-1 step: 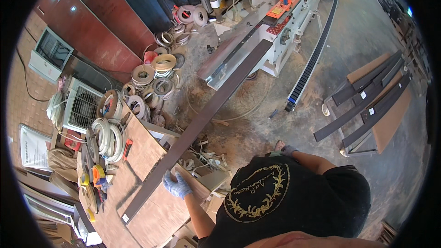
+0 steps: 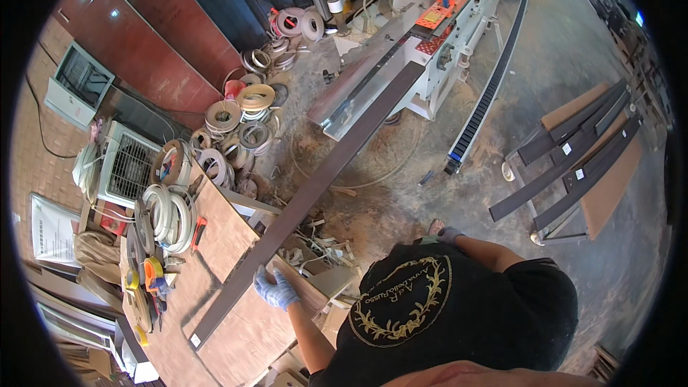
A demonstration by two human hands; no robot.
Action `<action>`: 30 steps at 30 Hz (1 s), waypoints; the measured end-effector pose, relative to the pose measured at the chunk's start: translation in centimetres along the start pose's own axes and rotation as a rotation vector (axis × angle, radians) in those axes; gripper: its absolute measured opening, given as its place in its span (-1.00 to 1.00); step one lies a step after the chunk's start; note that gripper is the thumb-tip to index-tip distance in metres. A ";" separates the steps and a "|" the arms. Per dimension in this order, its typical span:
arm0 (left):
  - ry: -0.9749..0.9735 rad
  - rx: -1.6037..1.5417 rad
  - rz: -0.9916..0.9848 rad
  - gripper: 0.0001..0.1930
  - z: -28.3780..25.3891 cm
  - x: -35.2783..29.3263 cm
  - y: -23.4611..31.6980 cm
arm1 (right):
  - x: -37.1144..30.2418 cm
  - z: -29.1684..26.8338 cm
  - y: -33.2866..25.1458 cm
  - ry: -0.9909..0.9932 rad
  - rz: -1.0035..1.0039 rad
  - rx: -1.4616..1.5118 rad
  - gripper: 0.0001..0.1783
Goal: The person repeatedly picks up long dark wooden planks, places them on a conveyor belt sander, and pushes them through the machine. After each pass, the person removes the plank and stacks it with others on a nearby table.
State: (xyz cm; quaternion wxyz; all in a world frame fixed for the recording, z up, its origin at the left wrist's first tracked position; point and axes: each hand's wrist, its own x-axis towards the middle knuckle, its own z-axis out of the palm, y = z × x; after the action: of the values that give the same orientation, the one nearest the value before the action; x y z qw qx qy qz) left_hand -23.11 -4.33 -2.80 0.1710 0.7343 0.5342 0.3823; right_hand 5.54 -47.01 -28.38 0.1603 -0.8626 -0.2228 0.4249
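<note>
A long, narrow dark brown board (image 2: 315, 186) lies slantwise, its near end on a plywood table (image 2: 179, 340) and its far end at an edge-banding machine (image 2: 430, 50). A small white label (image 2: 195, 340) is stuck on the near end. Beside the board's right edge is my left hand (image 2: 275, 291) in a pale glove, fingers stretched and thumb apart, the fingertips at the edge. My right hand (image 2: 450, 235), in a grey glove, hangs on the far side of my body, away from the board. Its fingers are largely hidden.
Rolls of edge banding (image 2: 223, 116) crowd the floor at left. A red utility knife (image 2: 199, 233) and tape rolls (image 2: 153, 271) lie on the table. A roller track (image 2: 494, 75) crosses the floor. More dark boards (image 2: 573, 150) rest on a wheeled rack at right.
</note>
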 end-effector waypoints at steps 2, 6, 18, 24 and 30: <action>0.003 -0.071 -0.034 -0.60 0.7 0.0 -0.5 | 1.8 1.2 1.5 0.057 -0.010 -0.028 -0.45; -0.007 0.177 0.186 -0.49 0.8 0.7 0.4 | 3.8 0.1 -0.7 0.025 -0.174 0.220 -0.50; -0.206 0.418 0.395 -0.20 4.2 4.1 4.9 | 9.5 -41.3 -18.4 0.788 -0.594 0.504 -0.47; -0.167 0.453 0.420 -0.18 4.2 4.3 3.7 | 17.4 -51.5 -22.9 0.768 -0.017 -0.256 -0.22; -0.163 0.447 0.413 -0.20 4.4 4.5 4.7 | 24.3 -56.5 -21.2 0.816 0.108 -0.305 -0.40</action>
State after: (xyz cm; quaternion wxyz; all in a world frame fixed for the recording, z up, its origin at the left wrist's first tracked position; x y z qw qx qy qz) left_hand -16.13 -1.22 -0.88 -0.0339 0.8748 0.4293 0.2219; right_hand 58.86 -21.34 -1.37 0.0837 -0.9840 -0.1558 0.0195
